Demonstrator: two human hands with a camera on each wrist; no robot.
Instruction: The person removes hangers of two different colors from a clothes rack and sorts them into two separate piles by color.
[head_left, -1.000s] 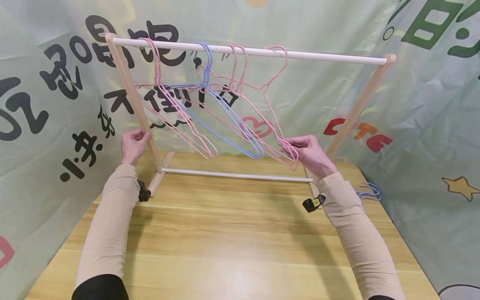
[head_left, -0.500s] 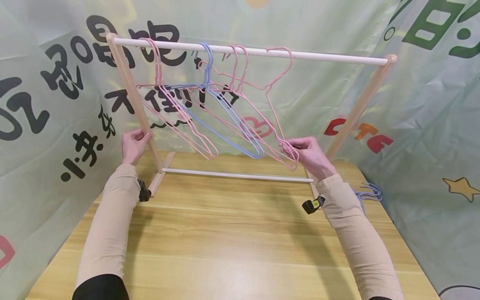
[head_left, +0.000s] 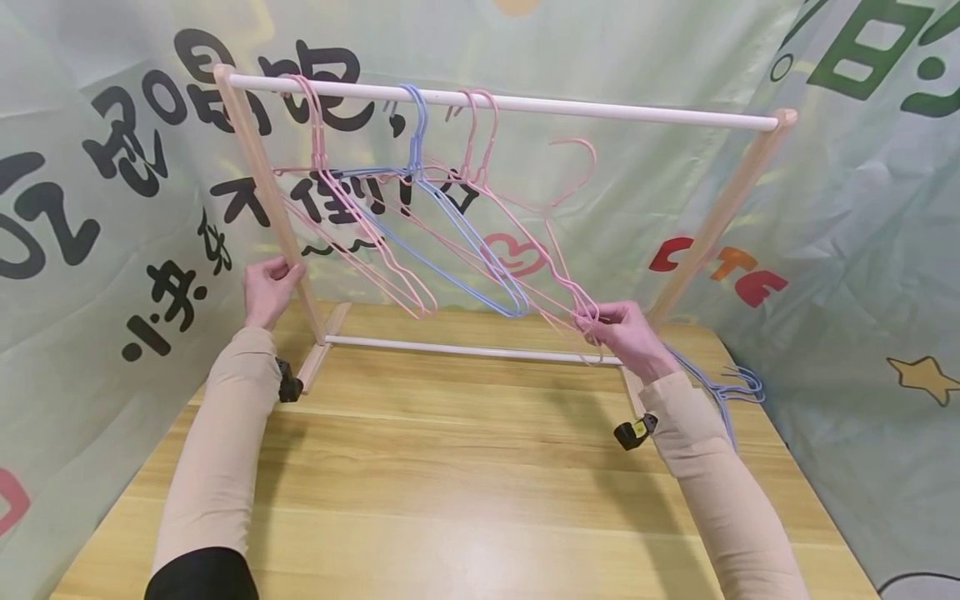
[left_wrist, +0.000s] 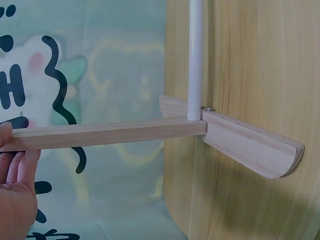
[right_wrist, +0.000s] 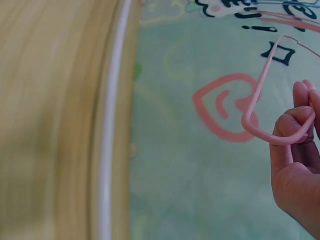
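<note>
Pink hanger (head_left: 558, 250) pinched at its shoulder bend by curled right-hand (head_left: 626, 333) fingers (right_wrist: 295, 122), hook free below the rail (head_left: 525, 103); left hand (head_left: 266, 287) gripping the post (head_left: 262, 183); judged light, springy wire, best held at that bend.

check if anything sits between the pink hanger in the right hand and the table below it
Only the rack's lower white bar crosses near the held end. The right hand pinches the pink hanger by its lower corner, its hook off the top rail. Toward the person, the table is bare; blue hangers lie right of that arm.
</note>
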